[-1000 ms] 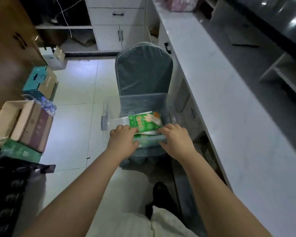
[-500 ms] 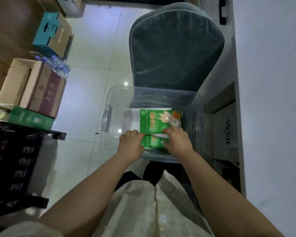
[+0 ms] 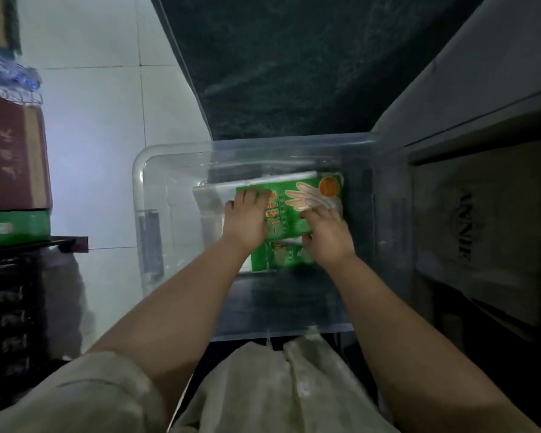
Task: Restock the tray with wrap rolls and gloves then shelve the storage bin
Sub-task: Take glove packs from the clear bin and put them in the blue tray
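Note:
A clear plastic storage bin (image 3: 144, 214) rests on the seat of a grey-green covered chair (image 3: 294, 73). Inside it lie green packs of disposable gloves (image 3: 294, 195), with a printed hand picture and an orange circle, on top of pale wrapped packs. My left hand (image 3: 247, 217) lies on the upper green pack's left part, fingers curled over its far edge. My right hand (image 3: 325, 232) grips the same pack's right side, thumb under its near edge. A second green pack (image 3: 275, 257) shows below my hands. No tray or wrap rolls are visible.
A white counter side with a dark open shelf holding a grey bag (image 3: 481, 232) stands close on the right. Cardboard boxes (image 3: 13, 151) and a green box sit on a dark rack (image 3: 19, 307) at the left. White floor tiles (image 3: 100, 120) lie between.
The view has tilted down and drawn much closer over the bin. Both hands have reached deeper into the bin and stay on the top green glove pack.

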### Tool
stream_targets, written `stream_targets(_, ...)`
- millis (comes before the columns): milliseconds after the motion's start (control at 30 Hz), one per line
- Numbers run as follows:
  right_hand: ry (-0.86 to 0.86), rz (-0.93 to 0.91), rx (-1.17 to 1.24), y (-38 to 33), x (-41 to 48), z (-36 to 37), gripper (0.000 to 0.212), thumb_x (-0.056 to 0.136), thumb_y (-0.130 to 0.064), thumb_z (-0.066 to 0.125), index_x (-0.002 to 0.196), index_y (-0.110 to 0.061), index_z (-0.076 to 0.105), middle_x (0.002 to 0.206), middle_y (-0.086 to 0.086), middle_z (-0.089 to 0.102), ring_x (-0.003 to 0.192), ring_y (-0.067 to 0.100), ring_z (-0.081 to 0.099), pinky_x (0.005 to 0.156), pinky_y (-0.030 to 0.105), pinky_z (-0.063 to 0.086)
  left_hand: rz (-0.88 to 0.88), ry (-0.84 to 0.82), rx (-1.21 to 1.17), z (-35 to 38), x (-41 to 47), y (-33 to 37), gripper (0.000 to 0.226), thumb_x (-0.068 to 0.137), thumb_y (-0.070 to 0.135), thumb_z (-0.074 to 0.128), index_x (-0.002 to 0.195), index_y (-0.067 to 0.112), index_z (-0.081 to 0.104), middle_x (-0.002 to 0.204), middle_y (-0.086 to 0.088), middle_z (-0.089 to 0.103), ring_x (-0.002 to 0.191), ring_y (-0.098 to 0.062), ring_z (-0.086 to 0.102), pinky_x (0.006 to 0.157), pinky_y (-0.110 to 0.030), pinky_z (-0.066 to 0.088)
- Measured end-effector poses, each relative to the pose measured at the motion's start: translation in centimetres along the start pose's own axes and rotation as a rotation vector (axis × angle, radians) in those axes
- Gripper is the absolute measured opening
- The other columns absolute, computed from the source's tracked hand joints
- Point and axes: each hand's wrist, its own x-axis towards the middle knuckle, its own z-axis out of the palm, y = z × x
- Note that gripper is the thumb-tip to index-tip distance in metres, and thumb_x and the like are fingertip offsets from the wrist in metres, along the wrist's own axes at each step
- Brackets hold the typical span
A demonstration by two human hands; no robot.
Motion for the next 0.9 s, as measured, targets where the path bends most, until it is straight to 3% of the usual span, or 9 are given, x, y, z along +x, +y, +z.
stream_targets(133, 0.09, -0.002, 0.124, 1.9, 1.1, 1.6, 0.046, 0.074, -0.001, 0.066, 0.119, -0.008, 0.061, 0.136, 0.012, 0.053, 0.125, 0.034, 0.043, 0.104, 0.034, 0.034, 0.047, 0.063, -0.027, 2.3, 3.5, 0.7, 0.067, 0.082, 0.026, 0.064, 0.142, 0.017, 0.037, 0.147, -0.009, 0.035, 0.133, -0.028, 0.029, 0.1, -0.046, 0.028)
stream_targets(300, 0.153, 0.011, 0.148, 3.0, 1.0, 2.0, 0.05, 0.071, -0.002, 0.065, 0.12, -0.013, 0.063, 0.124, 0.009, 0.062, 0.117, 0.034, 0.051, 0.101, 0.042, 0.042, 0.029, 0.086, -0.01, 4.3, 4.8, 1.7, 0.072, 0.081, 0.032, 0.065, 0.144, 0.019, 0.032, 0.138, -0.007, 0.042, 0.125, -0.028, 0.035, 0.098, -0.045, 0.024)
stream_targets(500, 0.16, 0.021, 0.131, 3.1, -0.4, 1.3, 0.045, 0.07, -0.001, 0.067, 0.113, -0.013, 0.066, 0.111, 0.01, 0.066, 0.106, 0.035, 0.055, 0.091, 0.041, 0.047, 0.048, 0.06, -0.012, 4.8, 3.3, 1.7, 0.044, 0.078, 0.022, 0.067, 0.12, 0.016, 0.055, 0.12, -0.009, 0.052, 0.116, -0.031, 0.04, 0.095, -0.043, 0.024)
stream_targets(600, 0.167, -0.007, 0.168, 2.9, -1.8, 0.7, 0.044, 0.068, 0.005, 0.066, 0.109, -0.01, 0.067, 0.109, 0.013, 0.066, 0.102, 0.036, 0.056, 0.088, 0.042, 0.048, 0.078, -0.013, -0.119, 4.7, 1.4, 2.2, 0.031, 0.081, 0.015, 0.064, 0.111, 0.016, 0.056, 0.109, -0.007, 0.061, 0.102, -0.029, 0.054, 0.082, -0.037, 0.035)
stream_targets(667, 0.15, -0.017, 0.181, 2.9, -2.6, 0.3, 0.042, 0.067, 0.009, 0.065, 0.106, -0.006, 0.068, 0.107, 0.016, 0.065, 0.099, 0.038, 0.056, 0.087, 0.042, 0.048, 0.085, -0.053, -0.145, 4.7, -0.2, 2.5, 0.026, 0.081, 0.011, 0.062, 0.104, 0.018, 0.054, 0.096, -0.005, 0.066, 0.089, -0.028, 0.06, 0.072, -0.033, 0.033)
stream_targets(733, 0.133, -0.02, 0.186, 2.8, -3.4, -0.3, 0.038, 0.068, 0.011, 0.065, 0.103, -0.002, 0.067, 0.105, 0.018, 0.065, 0.097, 0.039, 0.056, 0.085, 0.042, 0.048, 0.077, -0.05, -0.152, 4.6, -1.7, 2.6, 0.029, 0.078, 0.005, 0.061, 0.102, 0.02, 0.053, 0.091, -0.003, 0.067, 0.084, -0.027, 0.061, 0.069, -0.032, 0.032)
stream_targets(900, 0.178, -0.048, 0.182, 2.1, -4.5, -1.7, 0.031, 0.077, 0.007, 0.066, 0.106, -0.001, 0.066, 0.107, 0.018, 0.064, 0.097, 0.035, 0.055, 0.083, 0.041, 0.049, 0.095, -0.002, -0.117, 4.1, -4.3, 1.9, 0.048, 0.079, 0.006, 0.059, 0.121, 0.03, 0.057, 0.104, 0.0, 0.07, 0.091, -0.025, 0.061, 0.079, -0.036, 0.033)
